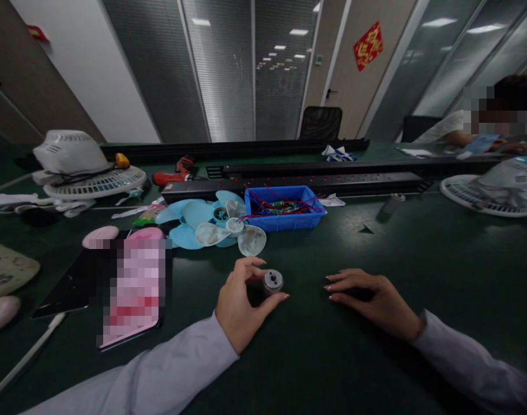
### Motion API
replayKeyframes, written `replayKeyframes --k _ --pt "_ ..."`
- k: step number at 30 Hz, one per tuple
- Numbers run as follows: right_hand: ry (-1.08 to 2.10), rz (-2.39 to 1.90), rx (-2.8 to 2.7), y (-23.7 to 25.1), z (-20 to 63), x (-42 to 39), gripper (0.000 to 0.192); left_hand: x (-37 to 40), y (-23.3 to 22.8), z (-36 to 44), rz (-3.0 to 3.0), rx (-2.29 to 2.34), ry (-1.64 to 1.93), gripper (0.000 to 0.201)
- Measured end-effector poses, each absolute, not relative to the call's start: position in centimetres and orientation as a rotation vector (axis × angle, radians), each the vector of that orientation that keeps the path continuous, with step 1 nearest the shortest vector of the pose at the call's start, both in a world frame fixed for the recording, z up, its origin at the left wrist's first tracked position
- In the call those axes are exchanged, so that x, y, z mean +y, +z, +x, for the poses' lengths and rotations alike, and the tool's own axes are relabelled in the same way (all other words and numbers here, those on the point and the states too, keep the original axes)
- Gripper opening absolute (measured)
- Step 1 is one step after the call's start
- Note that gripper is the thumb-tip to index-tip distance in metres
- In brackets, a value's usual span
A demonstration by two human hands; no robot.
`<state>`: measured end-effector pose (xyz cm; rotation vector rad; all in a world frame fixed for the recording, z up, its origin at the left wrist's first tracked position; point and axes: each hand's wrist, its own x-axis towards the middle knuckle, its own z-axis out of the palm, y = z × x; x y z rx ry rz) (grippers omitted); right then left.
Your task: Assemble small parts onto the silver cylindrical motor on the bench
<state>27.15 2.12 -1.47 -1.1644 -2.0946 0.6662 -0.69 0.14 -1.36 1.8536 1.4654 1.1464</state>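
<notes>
Near the middle of the table stands a small grey metal cylinder [273, 280] with a holed top face. My left hand [246, 302] is closed around it, the thumb along its front and the fingers at its left and back; its lower part is partly hidden. To the right, my right hand [371, 297] rests on the tabletop, thumb and fingers apart and slightly bent, holding nothing. Farther back on the right is a second, similar metal cylinder [394, 203].
Fan blades [194, 216] lie beside a blue bin [289, 222] of circuit boards and wires. Long black bars [298, 185] cross behind. Left are a phone [138, 276], dark tablet [68, 282], red drill [177, 173] and fan [86, 173]. A person [449, 129] sits far right.
</notes>
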Motion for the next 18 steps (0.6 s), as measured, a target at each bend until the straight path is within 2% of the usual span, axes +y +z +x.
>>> replayKeyframes --k 4,10,18 --pt "0.689 -1.090 -1.935 0.4 24.6 2.6 0.014 0.1 -1.4 -0.6 1.860 1.474 1.161 0.057" --pt "0.749 -0.855 -1.977 3.2 19.1 3.2 0.013 0.2 -1.3 -0.6 1.815 1.440 1.163 0.061" --pt "0.911 -0.787 -1.973 2.9 16.6 4.2 0.018 0.2 -1.7 -0.7 1.832 1.442 1.149 0.060"
